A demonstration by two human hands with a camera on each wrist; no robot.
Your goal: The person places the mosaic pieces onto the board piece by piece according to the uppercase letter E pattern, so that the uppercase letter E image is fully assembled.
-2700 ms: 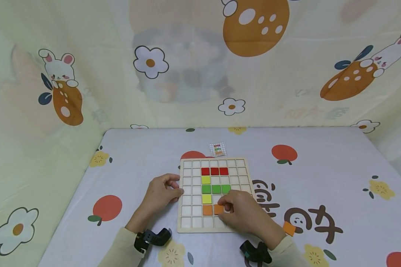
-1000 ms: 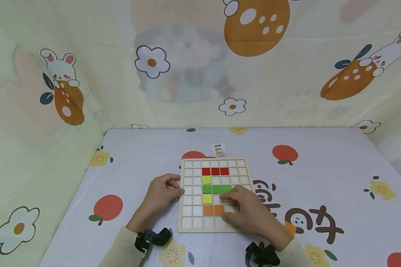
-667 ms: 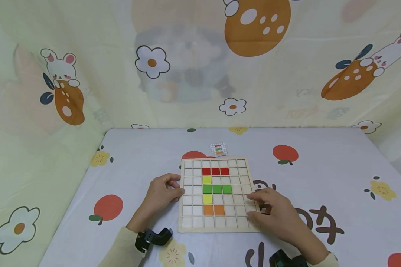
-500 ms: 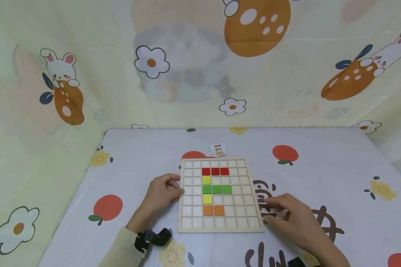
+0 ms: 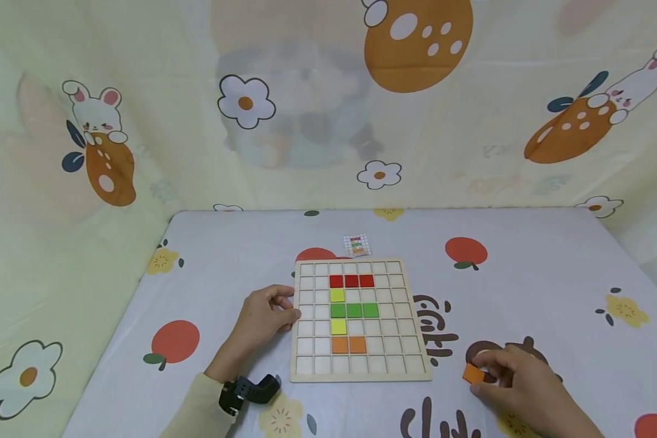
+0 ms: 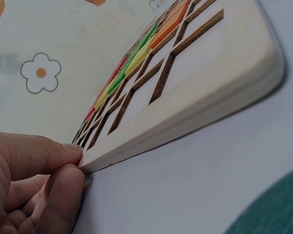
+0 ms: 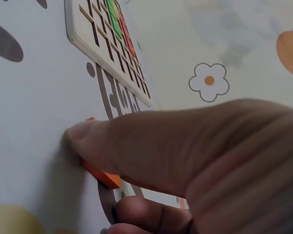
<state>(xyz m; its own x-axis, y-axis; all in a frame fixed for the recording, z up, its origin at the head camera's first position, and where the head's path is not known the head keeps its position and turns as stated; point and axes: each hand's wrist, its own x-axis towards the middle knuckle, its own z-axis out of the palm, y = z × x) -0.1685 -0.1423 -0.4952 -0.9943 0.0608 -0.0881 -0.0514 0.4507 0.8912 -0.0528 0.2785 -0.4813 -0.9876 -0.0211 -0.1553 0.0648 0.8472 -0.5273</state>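
Note:
A wooden grid board [image 5: 385,374] lies on the table with red, yellow, green and orange square tiles set in some cells. Two orange tiles [image 5: 348,345] sit side by side in a lower row. At the board's left edge my left hand [image 5: 263,319] pinches the rim between thumb and finger; the left wrist view shows the fingertips [image 6: 74,153] right on that edge. Right of the board, my right hand [image 5: 520,380] pinches a loose orange square tile [image 5: 473,373] low over the tablecloth. In the right wrist view the thumb [image 7: 95,139] covers part of this orange tile [image 7: 105,176].
A small printed card [image 5: 357,244] with a coloured grid pattern lies just behind the board. The white tablecloth [image 5: 241,249] bears fruit, flowers and dark lettering. A patterned curtain [image 5: 306,121] rises along the back and both sides.
My right hand has let go of the second orange tile in its cell, moved off the board to the right, and taken hold of the loose orange tile. The left hand has stayed put.

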